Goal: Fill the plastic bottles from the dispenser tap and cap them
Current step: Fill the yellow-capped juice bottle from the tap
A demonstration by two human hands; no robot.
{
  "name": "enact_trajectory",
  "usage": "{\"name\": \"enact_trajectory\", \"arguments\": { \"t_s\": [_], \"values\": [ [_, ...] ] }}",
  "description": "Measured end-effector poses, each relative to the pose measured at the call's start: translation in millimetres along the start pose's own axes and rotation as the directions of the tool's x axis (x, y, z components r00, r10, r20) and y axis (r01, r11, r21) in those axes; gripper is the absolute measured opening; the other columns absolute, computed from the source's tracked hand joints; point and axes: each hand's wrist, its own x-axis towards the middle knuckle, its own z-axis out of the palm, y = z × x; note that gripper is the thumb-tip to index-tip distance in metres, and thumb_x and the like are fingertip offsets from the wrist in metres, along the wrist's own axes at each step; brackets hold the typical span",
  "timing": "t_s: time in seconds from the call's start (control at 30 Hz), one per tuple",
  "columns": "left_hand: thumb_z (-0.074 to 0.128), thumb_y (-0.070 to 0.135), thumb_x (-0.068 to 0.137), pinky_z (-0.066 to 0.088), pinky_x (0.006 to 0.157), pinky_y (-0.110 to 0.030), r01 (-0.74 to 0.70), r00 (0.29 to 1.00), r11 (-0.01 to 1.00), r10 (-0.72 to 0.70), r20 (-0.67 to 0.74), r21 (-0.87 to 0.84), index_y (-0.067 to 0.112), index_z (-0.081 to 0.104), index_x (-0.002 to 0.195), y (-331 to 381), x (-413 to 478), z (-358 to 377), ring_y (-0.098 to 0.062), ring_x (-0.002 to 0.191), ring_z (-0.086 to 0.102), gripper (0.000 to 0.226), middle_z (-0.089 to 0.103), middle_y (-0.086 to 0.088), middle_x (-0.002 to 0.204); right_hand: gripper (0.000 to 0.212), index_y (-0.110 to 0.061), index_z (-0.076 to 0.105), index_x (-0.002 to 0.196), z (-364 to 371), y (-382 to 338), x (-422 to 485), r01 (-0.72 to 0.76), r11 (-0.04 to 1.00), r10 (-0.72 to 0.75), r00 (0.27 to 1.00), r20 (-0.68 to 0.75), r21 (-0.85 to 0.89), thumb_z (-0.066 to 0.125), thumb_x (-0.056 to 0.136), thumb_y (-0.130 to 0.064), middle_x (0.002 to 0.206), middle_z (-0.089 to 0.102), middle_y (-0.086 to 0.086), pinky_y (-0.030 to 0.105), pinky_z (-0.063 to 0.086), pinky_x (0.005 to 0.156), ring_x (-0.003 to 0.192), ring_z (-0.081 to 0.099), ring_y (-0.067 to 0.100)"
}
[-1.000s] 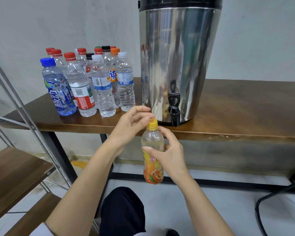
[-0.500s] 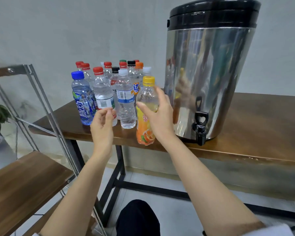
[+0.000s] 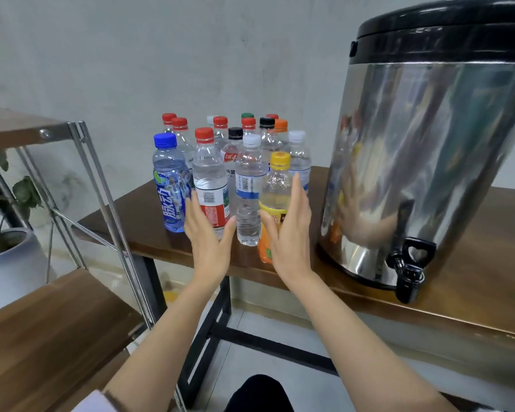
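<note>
A yellow-capped bottle with an orange label point(image 3: 275, 185) stands capped on the wooden table point(image 3: 473, 263), at the front right of a cluster of several capped bottles point(image 3: 211, 173). My right hand point(image 3: 289, 230) is flat with straight fingers, just in front of the yellow-capped bottle and hiding its lower part; I cannot tell whether it touches. My left hand point(image 3: 207, 236) is flat too, in front of the red-capped bottle with the red label. The steel dispenser point(image 3: 428, 159) stands at the right, its black tap point(image 3: 409, 272) over the table's front edge.
A metal-framed shelf with wooden boards point(image 3: 42, 322) stands at the left, close to the table's end. A potted plant point(image 3: 3, 257) in a white pot sits behind it. A grey wall backs the table. My dark-clad knee point(image 3: 259, 394) shows at the bottom.
My right hand carried the yellow-capped bottle up from below the tap, set it on the table by the cluster and let go. Both hands are now flat in front of the bottles.
</note>
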Motion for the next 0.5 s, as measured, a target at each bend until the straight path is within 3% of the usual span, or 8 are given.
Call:
{"name": "enact_trajectory", "arguments": {
  "t_s": [0.1,0.23,0.4,0.5],
  "values": [
    [0.057,0.041,0.097,-0.006,0.119,-0.036,0.018,0.997,0.996,-0.024,0.067,0.083,0.022,-0.012,0.157,-14,4,13,-0.017,0.152,-0.012,0.093,-0.013,-0.004,0.166,0.087,-0.022,-0.007,0.156,11,25,-12,-0.016,0.988,0.018,1.000,0.014,-0.152,0.038,0.094,-0.061,0.164,0.010,0.010,0.048,0.016,0.122,0.152,0.008,0.025],
    [0.055,0.026,0.100,-0.008,0.116,-0.031,0.050,0.993,0.991,-0.062,0.097,0.125,0.020,-0.019,0.154,-19,9,26,-0.021,0.152,-0.014,0.092,-0.021,-0.006,0.164,0.089,-0.014,-0.007,0.156,21,35,-8,-0.078,0.973,0.085,0.996,0.026,-0.217,0.033,0.093,-0.062,0.164,0.009,0.015,0.051,0.014,0.122,0.151,0.007,0.035],
    [0.052,0.021,0.102,0.009,0.122,-0.046,0.109,0.991,0.981,-0.121,0.062,0.161,0.024,-0.022,0.153,-18,12,33,-0.022,0.152,-0.009,0.090,-0.022,-0.001,0.164,0.085,-0.019,-0.014,0.152,27,39,0,-0.136,0.965,0.148,0.988,0.038,-0.225,0.041,0.093,-0.049,0.165,0.000,0.014,0.049,0.010,0.122,0.151,0.000,0.038],
    [0.051,0.022,0.102,0.012,0.121,-0.047,0.126,0.988,0.978,-0.138,0.066,0.165,0.024,-0.021,0.154,-15,12,33,-0.022,0.153,-0.008,0.089,-0.022,0.000,0.164,0.087,-0.014,-0.009,0.155,28,41,1,-0.127,0.959,0.140,0.990,0.034,-0.252,0.035,0.091,-0.052,0.165,-0.002,0.015,0.048,0.009,0.122,0.151,0.003,0.038]
  ]
}}
